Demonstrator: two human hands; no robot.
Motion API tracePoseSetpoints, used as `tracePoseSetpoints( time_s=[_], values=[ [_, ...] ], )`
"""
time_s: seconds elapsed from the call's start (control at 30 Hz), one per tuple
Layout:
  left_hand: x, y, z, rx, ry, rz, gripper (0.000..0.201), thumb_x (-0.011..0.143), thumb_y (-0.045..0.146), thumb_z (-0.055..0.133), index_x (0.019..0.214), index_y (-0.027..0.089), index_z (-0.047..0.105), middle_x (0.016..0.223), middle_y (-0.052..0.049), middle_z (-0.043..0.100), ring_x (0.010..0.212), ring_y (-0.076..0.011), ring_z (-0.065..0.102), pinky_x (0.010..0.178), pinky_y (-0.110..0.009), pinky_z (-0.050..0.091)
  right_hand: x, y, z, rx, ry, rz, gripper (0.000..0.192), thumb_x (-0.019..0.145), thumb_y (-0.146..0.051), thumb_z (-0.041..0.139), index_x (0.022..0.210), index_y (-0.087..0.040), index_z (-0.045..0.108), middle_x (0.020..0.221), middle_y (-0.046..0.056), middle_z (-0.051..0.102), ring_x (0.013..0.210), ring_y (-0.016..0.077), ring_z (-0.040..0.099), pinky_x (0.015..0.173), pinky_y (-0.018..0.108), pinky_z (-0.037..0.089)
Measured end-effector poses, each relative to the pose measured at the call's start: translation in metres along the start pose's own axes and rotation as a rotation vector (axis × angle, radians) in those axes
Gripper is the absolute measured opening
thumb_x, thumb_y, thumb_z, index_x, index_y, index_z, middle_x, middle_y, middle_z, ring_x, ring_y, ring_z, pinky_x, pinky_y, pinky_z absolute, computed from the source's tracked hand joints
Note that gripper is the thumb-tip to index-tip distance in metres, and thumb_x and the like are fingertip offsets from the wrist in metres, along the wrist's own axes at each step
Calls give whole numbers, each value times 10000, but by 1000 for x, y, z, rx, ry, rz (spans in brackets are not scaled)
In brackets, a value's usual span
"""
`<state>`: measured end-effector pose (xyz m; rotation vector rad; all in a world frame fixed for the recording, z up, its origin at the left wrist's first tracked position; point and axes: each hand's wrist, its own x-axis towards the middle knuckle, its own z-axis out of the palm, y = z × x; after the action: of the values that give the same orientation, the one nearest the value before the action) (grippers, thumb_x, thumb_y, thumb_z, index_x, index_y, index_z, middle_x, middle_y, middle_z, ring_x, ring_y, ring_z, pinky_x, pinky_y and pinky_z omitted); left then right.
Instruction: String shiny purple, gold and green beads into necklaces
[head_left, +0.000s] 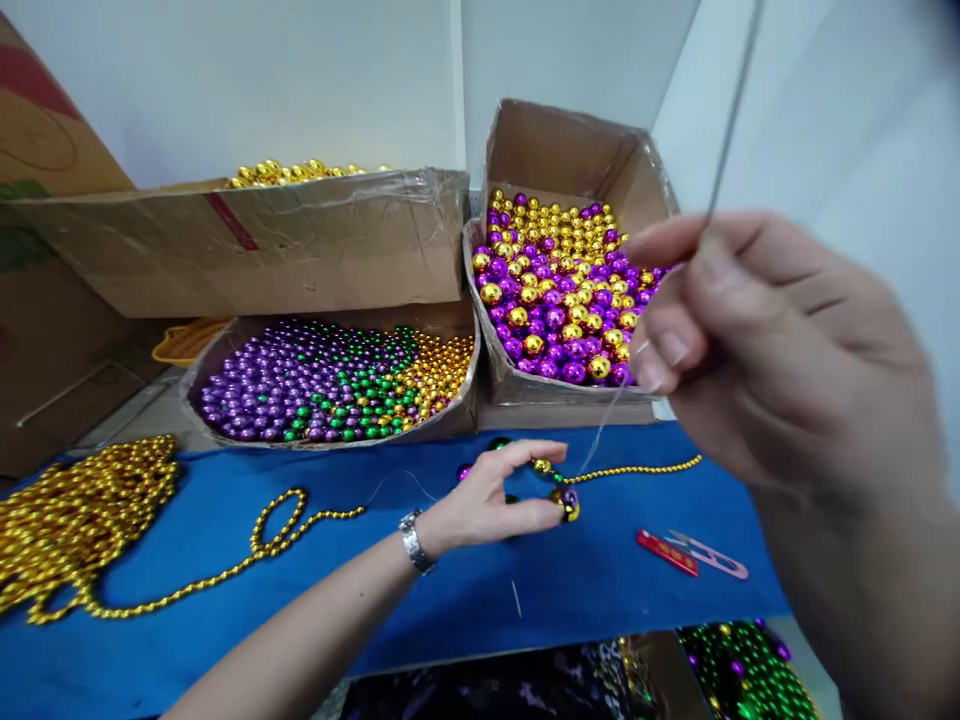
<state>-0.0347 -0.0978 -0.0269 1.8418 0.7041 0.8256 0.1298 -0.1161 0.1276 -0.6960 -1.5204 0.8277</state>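
My left hand (495, 495) is down on the blue desk (225, 540), fingers curled around a little cluster of big beads (564, 500): gold, purple and green ones, pinched at the end of a thin gold strand (637, 468) that trails off to the right. Holding them low like that looks like it keeps them from rolling while the line gets pulled. My right hand (765, 340) is up close to the camera and blurry, thumb and fingers closed on a long needle (724, 130) that points up, with a fine thread (611, 415) running down to the beads, fairly taut I'd say.

The beads look shiny, metallic, much larger than those on the strand. Behind are open boxes: one with purple, green and gold beads (330, 380), one with purple and gold (559, 290), plus a taller box (255, 240) of gold. A heap of gold chain (75, 520) sits at far left, red snips (690, 553) at right.
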Motion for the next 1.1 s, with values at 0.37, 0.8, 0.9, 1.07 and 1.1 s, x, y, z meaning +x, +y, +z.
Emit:
tracePoseSetpoints(
  time_s=[0.37, 0.8, 0.9, 1.07, 1.1],
  values=[
    [-16, -57, 44, 587, -181, -85, 148, 813, 279, 548, 928, 187, 552, 908, -54, 623, 798, -197, 593, 669, -264, 436, -10, 19, -90, -92, 363, -119, 120, 881, -184, 580, 869, -176, 699, 496, -50, 373, 456, 57, 384, 442, 281, 272],
    [-61, -96, -28, 1401, -214, -108, 273, 814, 5, 404, 869, 171, 614, 812, -92, 613, 811, -256, 536, 832, -453, 373, -78, 82, -183, -51, 768, 112, 118, 747, -231, 698, 844, -168, 670, 516, -44, 398, 504, 82, 380, 475, 265, 279],
    [-73, -96, -42, 1416, -175, -129, 298, 820, 13, 405, 923, 169, 637, 854, -113, 634, 893, -283, 554, 892, -483, 359, -78, 81, -175, -39, 749, 106, 113, 776, -252, 678, 863, -181, 669, 537, -37, 409, 513, 87, 394, 479, 266, 293],
    [-113, -69, -72, 1225, -146, -173, 517, 823, 250, 548, 1329, 233, 444, 1339, -124, 491, 1226, -319, 421, 1007, -473, 317, -77, 83, -127, -26, 619, 87, 114, 807, -255, 657, 882, -174, 683, 555, -20, 417, 530, 98, 413, 475, 261, 319],
    [-125, -59, -83, 1197, -115, -207, 527, 830, 309, 549, 1340, 250, 431, 1351, -105, 487, 1222, -311, 431, 1010, -458, 325, -78, 84, -114, -31, 578, 99, 122, 813, -263, 650, 892, -177, 682, 559, -16, 425, 531, 101, 424, 476, 261, 330]
  ],
)
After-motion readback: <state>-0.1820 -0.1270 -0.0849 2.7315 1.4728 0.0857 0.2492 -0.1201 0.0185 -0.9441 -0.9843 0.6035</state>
